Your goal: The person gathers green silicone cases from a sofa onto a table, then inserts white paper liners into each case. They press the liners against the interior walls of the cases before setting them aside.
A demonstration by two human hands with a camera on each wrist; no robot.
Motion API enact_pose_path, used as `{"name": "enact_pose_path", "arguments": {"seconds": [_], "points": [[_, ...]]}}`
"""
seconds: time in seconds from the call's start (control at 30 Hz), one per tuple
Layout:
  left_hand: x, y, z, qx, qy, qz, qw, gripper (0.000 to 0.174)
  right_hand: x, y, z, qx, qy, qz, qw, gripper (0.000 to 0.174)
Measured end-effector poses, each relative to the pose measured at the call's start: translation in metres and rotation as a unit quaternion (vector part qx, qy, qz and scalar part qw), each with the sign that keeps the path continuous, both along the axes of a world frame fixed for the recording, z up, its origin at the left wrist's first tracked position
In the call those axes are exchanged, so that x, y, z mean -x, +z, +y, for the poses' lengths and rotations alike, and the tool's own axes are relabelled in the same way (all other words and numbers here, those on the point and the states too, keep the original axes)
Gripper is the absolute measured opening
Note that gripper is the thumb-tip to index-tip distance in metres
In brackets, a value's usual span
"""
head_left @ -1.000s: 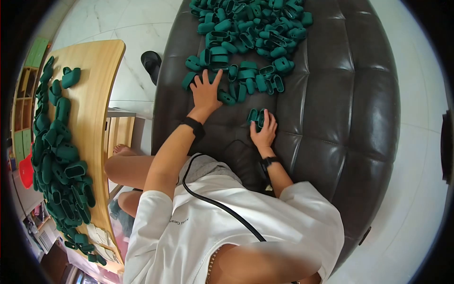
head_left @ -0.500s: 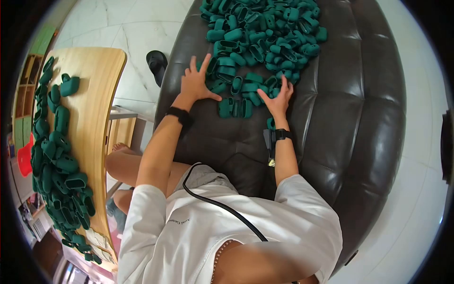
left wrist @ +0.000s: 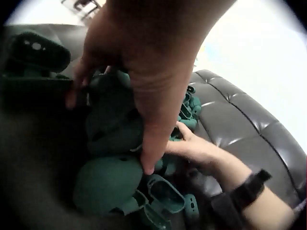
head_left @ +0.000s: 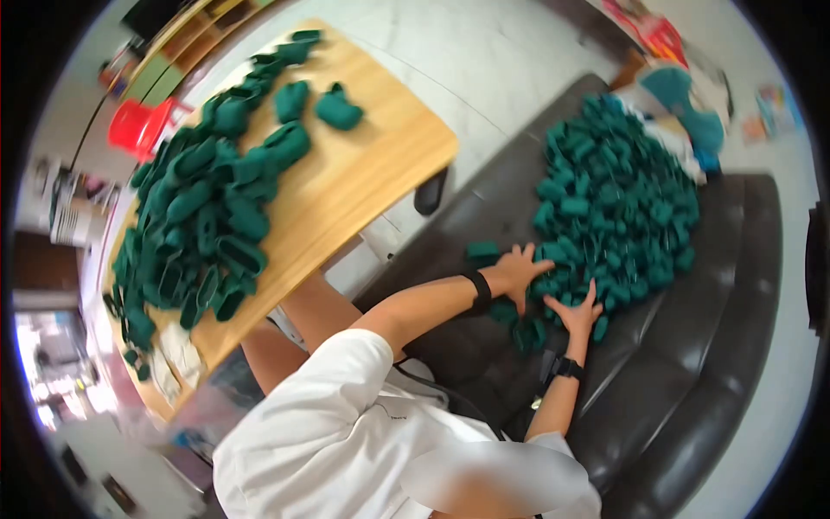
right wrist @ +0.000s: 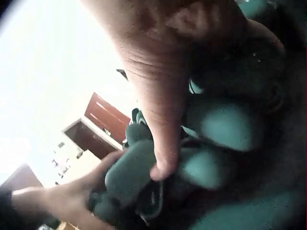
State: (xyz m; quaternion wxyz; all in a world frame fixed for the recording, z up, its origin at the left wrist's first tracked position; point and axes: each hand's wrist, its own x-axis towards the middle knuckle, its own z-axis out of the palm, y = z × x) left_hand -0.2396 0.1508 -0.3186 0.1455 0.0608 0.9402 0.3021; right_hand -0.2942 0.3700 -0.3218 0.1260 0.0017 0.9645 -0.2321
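Observation:
A large heap of dark green earphone-case covers [head_left: 618,208] lies on the brown padded leather seat [head_left: 666,363]. At the heap's near edge my left hand [head_left: 514,272] spreads its fingers over some of the covers. In the left wrist view, its thumb tip is right at a rounded cover [left wrist: 108,184]. My right hand [head_left: 577,316] is just to the right, thumb and fingers spread wide against the heap. The right wrist view has its thumb straight down beside a smooth cover [right wrist: 130,167]. A few loose covers [head_left: 527,333] sit below the left hand, and a single cover [head_left: 482,249] lies to its left.
A wooden table [head_left: 380,147] on the left carries another pile of green covers [head_left: 203,208]. Behind the heap are cloths [head_left: 683,112] at the seat's far end. A dark slipper [head_left: 430,192] lies on the floor between table and seat. A red stool [head_left: 138,125] stands farther left.
The head view has swung so the table shows larger. The right hand has let go of the covers it held and moved forward to the heap; both hands now spread close together there.

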Motion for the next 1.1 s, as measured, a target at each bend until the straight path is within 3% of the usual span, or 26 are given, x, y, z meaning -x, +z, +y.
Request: {"name": "enact_pose_path", "arguments": {"seconds": [0.03, 0.13, 0.23, 0.27, 0.33, 0.4, 0.5, 0.63, 0.73, 0.87, 0.93, 1.0, 1.1], "points": [[0.001, 0.021, -0.006, 0.009, 0.006, -0.041, 0.999, 0.128, 0.018, -0.007, -0.001, -0.09, 0.016, -0.018, 0.996, 0.13], [0.016, 0.011, 0.005, 0.008, 0.03, -0.023, 0.999, 0.133, 0.019, 0.0, 0.01, -0.025, 0.063, -0.034, 0.997, 0.11], [0.008, -0.013, 0.019, -0.056, 0.049, 0.009, 0.997, 0.123, -0.001, -0.025, 0.043, 0.067, 0.137, -0.019, 0.988, 0.095], [0.005, -0.012, 0.021, -0.07, 0.009, -0.016, 0.997, 0.124, -0.01, -0.022, 0.042, 0.095, 0.136, -0.06, 0.984, 0.095], [-0.018, -0.01, 0.029, -0.061, -0.034, -0.019, 0.997, 0.117, -0.028, -0.005, 0.027, 0.032, 0.106, -0.088, 0.99, 0.089], [-0.027, -0.017, 0.031, -0.106, 0.001, -0.027, 0.994, 0.108, -0.044, -0.001, 0.02, 0.06, 0.088, -0.042, 0.993, 0.085], [-0.035, -0.02, 0.032, -0.191, 0.027, -0.023, 0.981, 0.098, -0.042, -0.021, 0.039, 0.213, 0.137, -0.083, 0.964, 0.086], [-0.031, -0.013, 0.049, -0.247, -0.029, 0.056, 0.967, 0.084, -0.092, 0.016, 0.012, 0.393, -0.008, -0.184, 0.901, 0.099], [-0.036, 0.027, 0.041, -0.235, -0.051, 0.02, 0.97, 0.083, -0.112, 0.05, -0.003, 0.387, -0.047, -0.151, 0.908, 0.099], [-0.031, 0.05, 0.043, -0.268, -0.081, 0.081, 0.957, 0.083, -0.12, 0.084, -0.002, 0.405, -0.058, -0.109, 0.906, 0.095], [-0.026, 0.072, 0.039, -0.253, -0.096, 0.113, 0.956, 0.082, -0.117, 0.105, -0.001, 0.409, 0.007, -0.078, 0.909, 0.085], [-0.035, 0.132, 0.016, -0.241, -0.081, 0.085, 0.963, 0.077, -0.115, 0.139, -0.016, 0.421, -0.003, -0.064, 0.905, 0.082], [-0.037, 0.203, -0.024, -0.196, -0.058, 0.177, 0.963, 0.074, -0.098, 0.188, -0.054, 0.452, 0.073, 0.011, 0.889, 0.078]]}}
